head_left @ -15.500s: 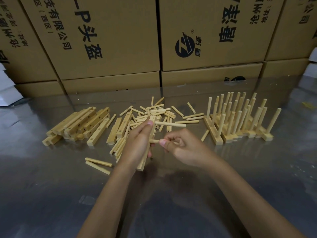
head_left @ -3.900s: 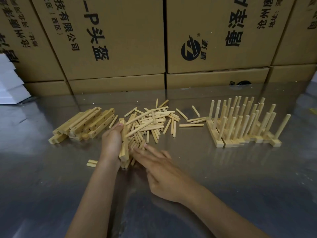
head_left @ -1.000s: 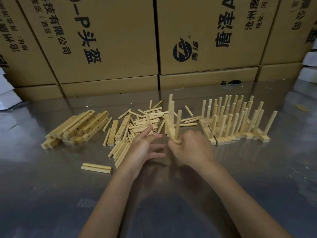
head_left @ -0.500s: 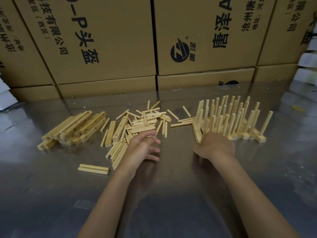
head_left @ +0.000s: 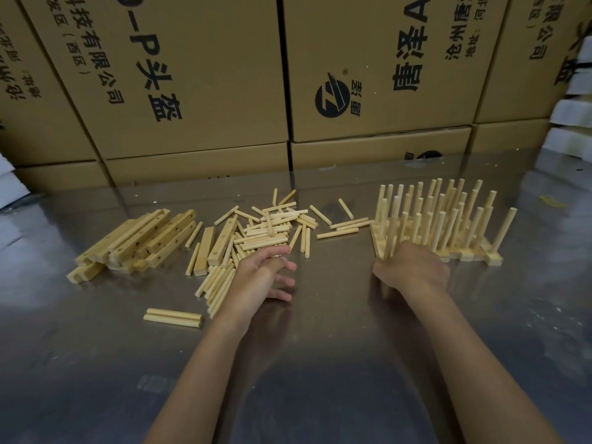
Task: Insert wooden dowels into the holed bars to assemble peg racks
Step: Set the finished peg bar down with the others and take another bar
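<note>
Several finished peg racks (head_left: 448,225) stand in a row at the right, dowels upright. My right hand (head_left: 413,270) is curled round the near end of the leftmost rack (head_left: 379,238), which sits against the others; its fingertips are hidden. My left hand (head_left: 266,278) hovers with relaxed, spread fingers at the near edge of the loose dowel pile (head_left: 269,229) and holds nothing. A stack of holed bars (head_left: 141,240) lies at the left, with two more bars (head_left: 213,248) beside the dowels.
Two dowels (head_left: 173,317) lie side by side nearer to me on the metal table (head_left: 320,363). Printed cardboard boxes (head_left: 205,91) wall off the back. White foam pieces (head_left: 573,123) are stacked at the far right.
My right hand carried the newly pegged rack from the middle to the right and set it against the finished row. My left hand let go and stayed by the dowel pile.
</note>
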`<action>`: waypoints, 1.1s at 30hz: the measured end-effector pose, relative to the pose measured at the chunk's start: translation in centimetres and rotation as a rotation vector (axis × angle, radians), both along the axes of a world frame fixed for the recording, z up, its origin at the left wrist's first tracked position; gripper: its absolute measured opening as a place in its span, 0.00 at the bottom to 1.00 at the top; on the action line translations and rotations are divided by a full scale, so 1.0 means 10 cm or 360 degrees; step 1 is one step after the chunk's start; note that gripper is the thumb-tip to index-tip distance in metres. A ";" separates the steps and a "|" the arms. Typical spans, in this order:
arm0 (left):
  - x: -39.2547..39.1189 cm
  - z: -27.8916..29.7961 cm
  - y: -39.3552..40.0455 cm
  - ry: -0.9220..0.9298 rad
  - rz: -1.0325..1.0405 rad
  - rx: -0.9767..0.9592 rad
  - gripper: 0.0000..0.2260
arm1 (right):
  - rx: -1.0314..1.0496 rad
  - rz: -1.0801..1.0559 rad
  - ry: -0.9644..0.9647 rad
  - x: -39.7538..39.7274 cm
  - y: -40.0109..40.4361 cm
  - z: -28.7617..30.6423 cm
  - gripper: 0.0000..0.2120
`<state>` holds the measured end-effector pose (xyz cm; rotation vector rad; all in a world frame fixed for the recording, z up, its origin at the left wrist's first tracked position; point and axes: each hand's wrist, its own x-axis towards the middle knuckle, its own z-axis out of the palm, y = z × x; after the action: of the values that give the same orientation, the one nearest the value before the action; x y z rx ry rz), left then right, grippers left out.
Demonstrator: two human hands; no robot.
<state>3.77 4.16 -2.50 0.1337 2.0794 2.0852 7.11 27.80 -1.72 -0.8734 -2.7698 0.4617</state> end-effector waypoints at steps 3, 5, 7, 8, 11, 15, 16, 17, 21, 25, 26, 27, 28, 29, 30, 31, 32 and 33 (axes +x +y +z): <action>0.00 0.01 0.00 -0.0001 0.0014 0.0003 0.10 | 0.0024 -0.0013 -0.0026 0.00 0.04 -0.01 0.14; -0.01 0.01 -0.01 0.0006 0.0013 0.0000 0.10 | 0.0010 -0.0010 -0.0093 0.01 0.07 -0.01 0.19; -0.01 0.01 -0.01 0.0011 0.0018 -0.0004 0.10 | -0.0049 0.0000 -0.0174 0.03 0.10 0.02 0.24; -0.01 0.01 -0.01 0.0012 0.0023 -0.0001 0.10 | -0.0081 0.0023 -0.0219 0.04 0.10 0.03 0.26; -0.02 0.00 -0.02 0.0024 0.0051 0.0012 0.10 | -0.0098 0.0167 -0.0324 0.06 0.00 0.09 0.27; -0.06 -0.01 -0.06 0.0111 0.0253 0.0013 0.11 | 0.0038 0.0448 -0.0109 0.06 -0.41 0.04 0.25; -0.08 -0.01 -0.07 0.0163 0.0350 -0.0041 0.12 | 0.0082 0.0528 0.0010 0.05 -0.52 -0.01 0.25; -0.09 -0.02 -0.10 0.0229 0.0465 -0.0126 0.12 | 0.0116 0.0615 0.0128 0.05 -0.63 -0.06 0.24; -0.22 0.08 -0.35 0.0472 0.0952 -0.0525 0.11 | 0.0124 0.0946 0.0511 -0.04 -0.82 -0.25 0.15; -0.56 0.26 -0.66 0.0484 0.0969 -0.1121 0.16 | 0.0165 0.1116 0.0616 -0.15 -0.82 -0.38 0.11; -0.66 0.28 -0.72 0.0468 0.0908 -0.1259 0.15 | 0.0169 0.1124 0.0624 -0.17 -0.82 -0.40 0.11; -0.74 0.29 -0.77 0.0461 0.0847 -0.1373 0.14 | 0.0169 0.1124 0.0627 -0.18 -0.81 -0.41 0.12; -0.81 0.29 -0.79 0.0465 0.0781 -0.1475 0.13 | 0.0162 0.1119 0.0625 -0.19 -0.81 -0.42 0.12; -0.88 0.27 -0.80 0.0472 0.0703 -0.1578 0.13 | 0.0152 0.1113 0.0619 -0.20 -0.80 -0.42 0.12; -0.93 0.24 -0.79 0.0480 0.0620 -0.1707 0.14 | 0.0144 0.1110 0.0615 -0.20 -0.80 -0.42 0.12; -0.97 0.21 -0.77 0.0473 0.0547 -0.1863 0.15 | 0.0140 0.1111 0.0616 -0.20 -0.80 -0.41 0.12; -0.99 0.17 -0.74 0.0454 0.0493 -0.2020 0.17 | 0.0139 0.1113 0.0621 -0.20 -0.80 -0.41 0.12; -1.00 0.14 -0.71 0.0426 0.0466 -0.2124 0.18 | 0.0135 0.1116 0.0631 -0.20 -0.80 -0.42 0.12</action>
<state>-6.24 -2.93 -1.14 -0.1087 3.2766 0.3848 5.08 19.84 -5.89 0.2261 -2.6093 0.5393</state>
